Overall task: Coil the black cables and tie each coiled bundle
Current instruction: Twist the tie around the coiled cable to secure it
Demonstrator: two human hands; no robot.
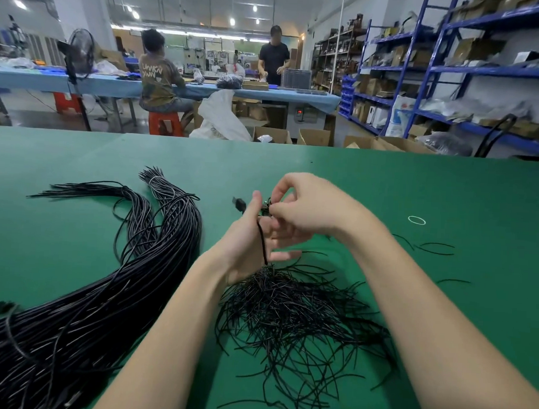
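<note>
- While both hands meet above the middle of the green bench, the left hand holds a coiled black cable upright in its curled fingers, thumb raised.
- One strand of that cable runs down across the left palm, its long axis near-to-far, and a black plug sticks out to the left past the thumb.
- The right hand reaches in from the right, its fingers bent and pinching at the top of the coil, where something small and dark sits; what exactly is pinched is too small to tell.
- Just beneath the hands, on the near side, lies a loose heap of thin black ties, ends pointing every way.
- On the left, a thick bundle of long black cables sweeps from the near left corner toward the far middle, its far ends split into two fans; a pale band wraps one of them.
- A white rubber band lies alone on the right, with a few stray ties near it.
- Beyond the bench a seated person wears a shirt with large pale letters on the back, not clearly readable; another person stands at a blue-topped table.
- Blue shelving with boxes fills the far right.
</note>
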